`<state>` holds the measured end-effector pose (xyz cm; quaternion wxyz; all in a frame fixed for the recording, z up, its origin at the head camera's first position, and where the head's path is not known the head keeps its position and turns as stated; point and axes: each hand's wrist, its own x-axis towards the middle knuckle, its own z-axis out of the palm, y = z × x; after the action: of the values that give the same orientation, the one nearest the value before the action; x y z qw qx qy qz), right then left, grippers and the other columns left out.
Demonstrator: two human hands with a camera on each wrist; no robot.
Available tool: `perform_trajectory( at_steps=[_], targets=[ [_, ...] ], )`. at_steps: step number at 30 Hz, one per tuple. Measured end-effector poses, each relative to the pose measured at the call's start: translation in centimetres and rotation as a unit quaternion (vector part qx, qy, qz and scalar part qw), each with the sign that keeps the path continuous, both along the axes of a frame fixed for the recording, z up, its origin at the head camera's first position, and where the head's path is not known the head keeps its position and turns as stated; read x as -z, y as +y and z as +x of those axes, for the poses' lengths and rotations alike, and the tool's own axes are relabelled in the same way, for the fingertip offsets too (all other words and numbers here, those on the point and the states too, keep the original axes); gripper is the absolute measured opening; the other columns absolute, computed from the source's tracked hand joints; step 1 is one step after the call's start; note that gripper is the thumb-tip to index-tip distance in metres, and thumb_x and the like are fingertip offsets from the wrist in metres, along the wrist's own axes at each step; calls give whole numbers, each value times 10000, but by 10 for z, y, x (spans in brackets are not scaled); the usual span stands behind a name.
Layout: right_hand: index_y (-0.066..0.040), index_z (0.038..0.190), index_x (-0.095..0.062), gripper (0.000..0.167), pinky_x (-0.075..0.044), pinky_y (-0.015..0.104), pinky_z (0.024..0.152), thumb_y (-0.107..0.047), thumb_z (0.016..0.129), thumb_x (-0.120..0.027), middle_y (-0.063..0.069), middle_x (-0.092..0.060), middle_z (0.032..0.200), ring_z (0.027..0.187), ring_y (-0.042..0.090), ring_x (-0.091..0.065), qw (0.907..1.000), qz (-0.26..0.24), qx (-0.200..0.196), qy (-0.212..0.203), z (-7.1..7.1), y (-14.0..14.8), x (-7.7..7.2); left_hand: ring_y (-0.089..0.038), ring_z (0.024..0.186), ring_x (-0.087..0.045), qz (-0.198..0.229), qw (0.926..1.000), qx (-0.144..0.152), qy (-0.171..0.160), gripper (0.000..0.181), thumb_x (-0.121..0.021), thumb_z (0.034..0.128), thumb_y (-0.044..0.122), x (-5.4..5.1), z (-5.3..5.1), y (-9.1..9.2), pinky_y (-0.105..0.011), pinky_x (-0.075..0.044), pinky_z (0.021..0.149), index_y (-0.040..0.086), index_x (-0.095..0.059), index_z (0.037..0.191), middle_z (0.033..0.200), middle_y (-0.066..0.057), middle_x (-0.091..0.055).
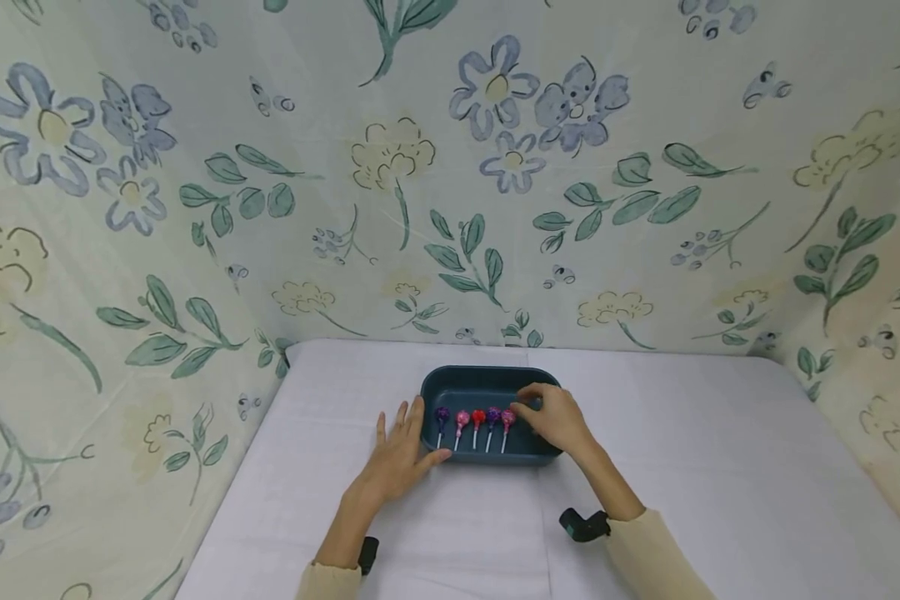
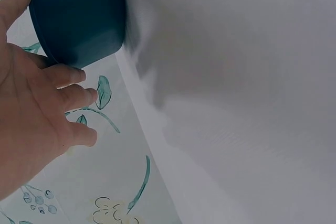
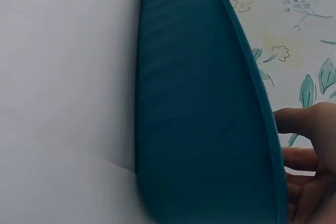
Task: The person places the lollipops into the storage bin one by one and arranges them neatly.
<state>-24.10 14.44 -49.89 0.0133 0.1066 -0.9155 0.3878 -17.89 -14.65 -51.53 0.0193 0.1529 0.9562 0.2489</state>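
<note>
A dark teal tray [image 1: 487, 460] holds a row of several wrapped lollipops, sticks toward the near side: a dark purple lollipop [image 1: 441, 414], a pink lollipop [image 1: 462, 418], a red lollipop [image 1: 478, 416], a purple lollipop [image 1: 493, 413] and a pink-red lollipop [image 1: 507, 418] at the right. My left hand [image 1: 399, 460] rests against the tray's left end, fingers spread, thumb by the near rim. Over the right part of the tray, my right hand [image 1: 557, 417] has its bent fingers and thumb apart, thumb tip beside the rightmost lollipop. In the right wrist view, the tray wall [image 3: 205, 98] hides the lollipops.
The tray stands on a table with a white cloth [image 1: 675, 450]. Behind and at the sides hangs a floral curtain [image 1: 450, 208]. Each wrist wears a black device, such as the right wrist camera [image 1: 585, 525].
</note>
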Motion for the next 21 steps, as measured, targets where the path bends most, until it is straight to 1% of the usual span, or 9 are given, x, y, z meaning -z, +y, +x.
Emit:
perform_trajectory(
  at_steps=[2,5,8,10,11,13,16,19,21],
  targets=[
    [9,1202,-720,335,-475,235,468,-232,970,-742,174,-753,1032,520,169,-651,9996,-264,28,105,2,7,-1,-470,1585,-186,11,10000,18,-15,966,-607,1007,522,1,1,-2,-728,-56,1241,-71,-159,1624,1703,-258,-197],
    [-36,1223,-722,335,-443,239,469,-279,992,-717,155,-727,1026,515,155,-592,9969,-753,203,60,4,21,-3,-468,1586,-182,-40,10000,39,-37,968,-601,1010,526,2,2,-3,-727,-52,1242,-67,-150,1627,1705,-254,-189],
    [-70,1219,-729,347,-433,232,493,-339,1001,-702,157,-726,1113,561,222,-618,9919,-1101,636,23,5,37,-5,-471,1585,-181,-6,10000,56,26,963,-591,1014,529,2,0,-4,-726,-50,1243,-64,-146,1628,1706,-255,-187],
    [-70,1225,-724,364,-436,232,506,-363,1013,-680,168,-727,1167,624,279,-658,9895,-1137,897,2,7,47,-3,-469,1586,-181,6,10000,36,39,962,-595,1014,524,2,0,-6,-724,-48,1244,-61,-143,1630,1707,-252,-185],
    [-63,1233,-717,376,-440,229,511,-369,1021,-665,173,-727,1185,646,289,-669,9894,-1076,978,-11,9,52,-2,-469,1586,-183,2,10000,19,38,964,-599,1012,522,2,-1,-7,-724,-50,1244,-59,-143,1631,1708,-250,-186],
    [-35,1253,-696,395,-459,225,515,-362,1040,-635,205,-729,1192,676,295,-686,9906,-936,998,-68,12,61,2,-476,1582,-191,21,10000,-23,38,967,-612,1007,516,3,0,-10,-730,-53,1239,-66,-153,1627,1705,-255,-195],
    [-16,1278,-672,401,-490,219,544,-343,1057,-607,217,-720,1197,691,231,-675,9943,-607,870,-119,17,73,7,-459,1592,-172,-31,10000,-73,-23,972,-605,1007,528,4,1,-14,-722,-38,1247,-49,-138,1635,1714,-236,-178],
    [-19,1304,-657,406,-511,233,604,-342,1069,-581,212,-707,1219,800,204,-666,9976,-79,680,90,21,82,8,-458,1595,-163,8,10000,-85,-3,973,-596,1007,542,5,1,-15,-722,-28,1247,-43,-139,1637,1716,-233,-175],
    [-24,1329,-645,417,-547,291,687,-345,1078,-561,205,-680,1263,910,238,-670,9977,250,552,310,24,87,8,-460,1593,-165,31,10000,-82,21,976,-595,1007,544,6,0,-16,-725,-33,1245,-42,-136,1638,1715,-235,-175]
  ],
)
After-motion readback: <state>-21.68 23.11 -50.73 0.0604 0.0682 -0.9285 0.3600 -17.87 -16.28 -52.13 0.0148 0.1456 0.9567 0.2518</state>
